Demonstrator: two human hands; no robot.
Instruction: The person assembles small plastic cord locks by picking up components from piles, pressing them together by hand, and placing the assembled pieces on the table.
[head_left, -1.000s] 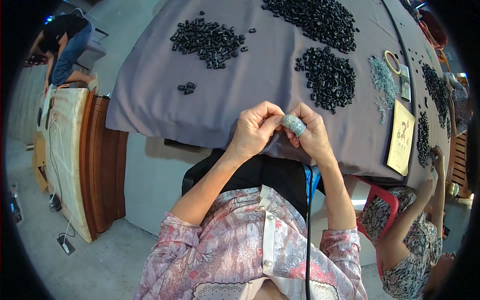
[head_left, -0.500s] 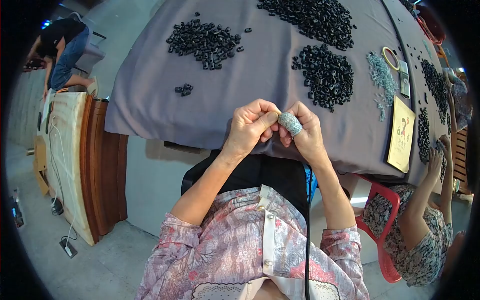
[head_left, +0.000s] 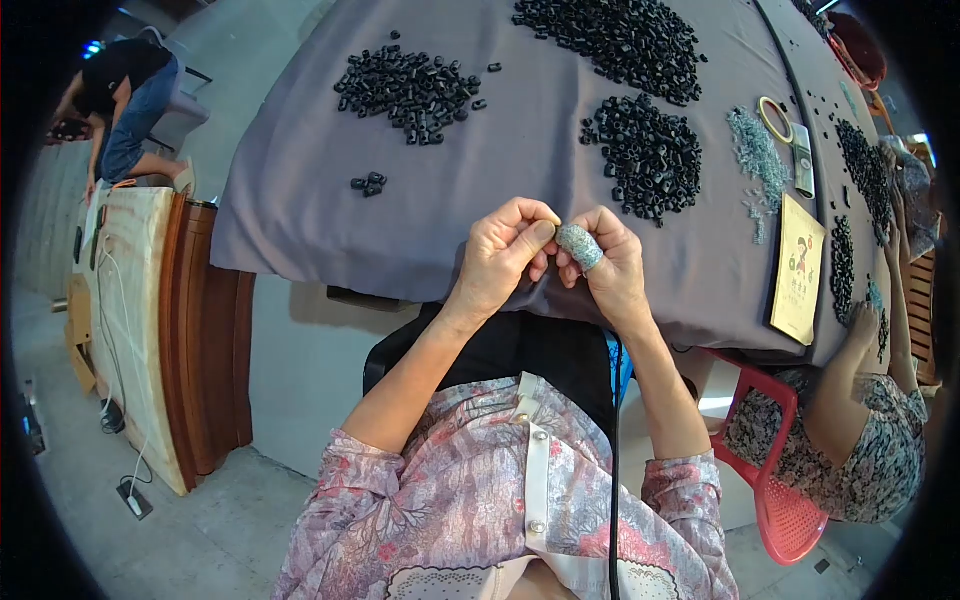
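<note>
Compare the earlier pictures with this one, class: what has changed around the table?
The co-worker has shifted rightward in view, so more of the red chair shows, and one arm now reaches farther along the table. Nothing is visibly picked up or let go. The wearer's left hand stays pinched beside the silvery wrapping on the right hand; the nearer black piles and booklet lie unmoved.

Your shirt (head_left: 440,470) is greyish-pink w/ reddish floral & branch print, placket (head_left: 537,480) off-white. Wrap (head_left: 580,246) on your R hand (head_left: 612,272) — speckled silver-grey. Tablecloth (head_left: 500,130) before you: plain mauve-grey; chunky pcs (head_left: 650,155) black, finer pcs (head_left: 757,160) pale blue-grey. Booklet (head_left: 795,275) yellowish w/ printed figure — chair (head_left: 782,490) red, neighbour's clothes (head_left: 880,450) dark/light patterned.
</note>
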